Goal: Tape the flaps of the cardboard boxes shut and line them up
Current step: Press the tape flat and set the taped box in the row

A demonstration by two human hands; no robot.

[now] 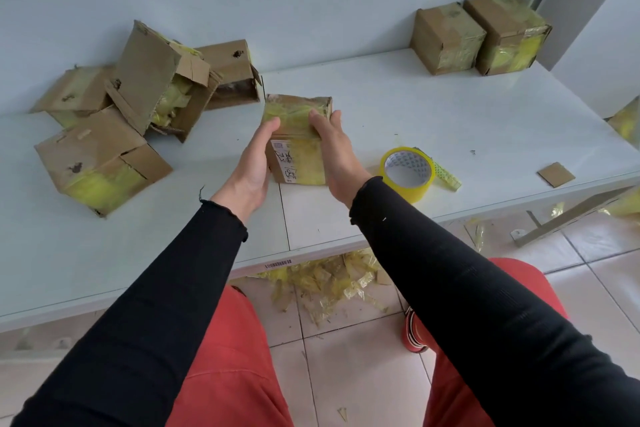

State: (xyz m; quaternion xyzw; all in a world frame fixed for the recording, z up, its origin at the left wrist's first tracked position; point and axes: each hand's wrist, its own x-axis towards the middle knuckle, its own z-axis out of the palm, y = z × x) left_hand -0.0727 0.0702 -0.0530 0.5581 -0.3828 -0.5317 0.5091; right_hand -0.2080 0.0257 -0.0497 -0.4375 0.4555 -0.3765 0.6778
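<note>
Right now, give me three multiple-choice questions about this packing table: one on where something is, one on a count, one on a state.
1. Where does the tape roll lie?
A. on the table, right of the box between the hands
B. on the floor tiles
C. on top of the far right boxes

2. How many taped boxes stand together at the far right of the table?
A. two
B. four
C. none

3. What are the hands doing with the middle box?
A. left hand and right hand hold its sides, fingers over the top
B. only one hand touches it
C. both hands rest on the table away from it

Answers: 1 A, the yellow roll sits beside the right wrist; 2 A, a pair stands side by side by the wall; 3 A, both hands clasp the box.
</note>
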